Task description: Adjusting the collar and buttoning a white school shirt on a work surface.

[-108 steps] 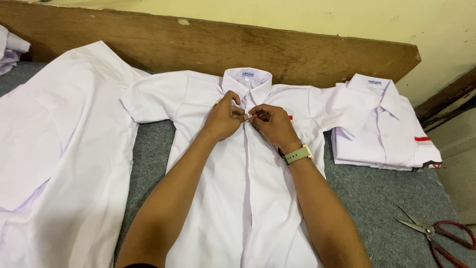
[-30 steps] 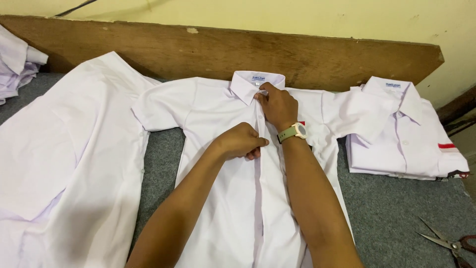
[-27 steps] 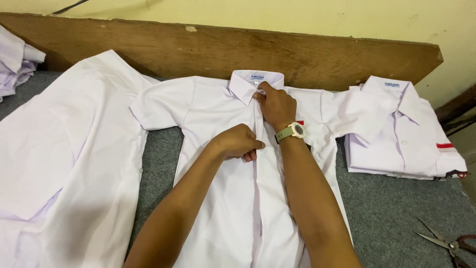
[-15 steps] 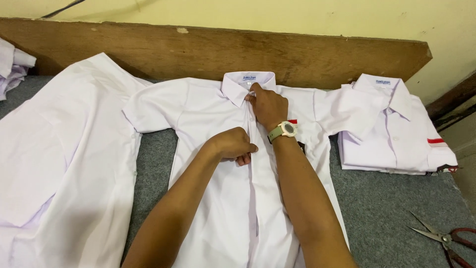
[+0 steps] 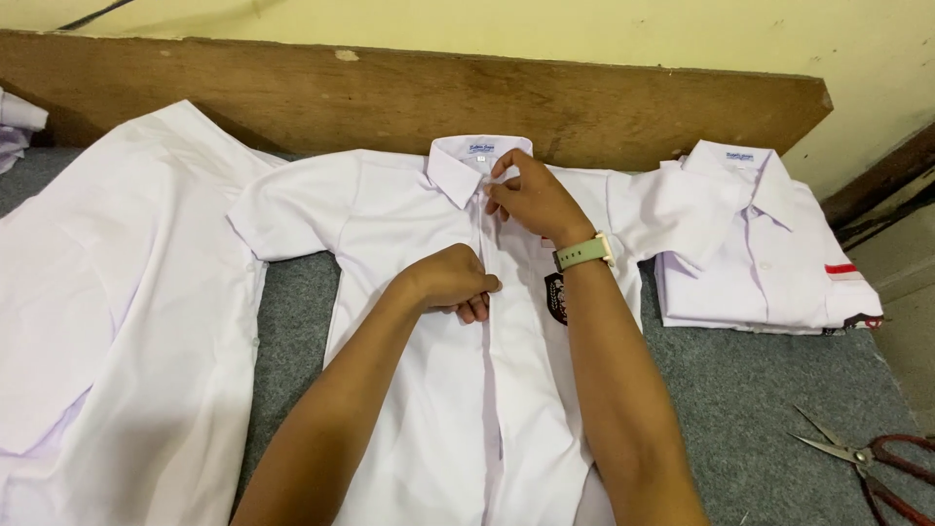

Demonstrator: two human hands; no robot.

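- While a white shirt lies flat, front up, on the grey worktop, the right hand pinches its placket just below the collar.
- Left hand, curled into a loose fist, presses the placket lower down.
- Folded shirts sit at right; scissors nearby.

Both forearms are bare, no sleeves showing. Only thing worn is a wristwatch with a pale sage-green strap, sitting on the right wrist.
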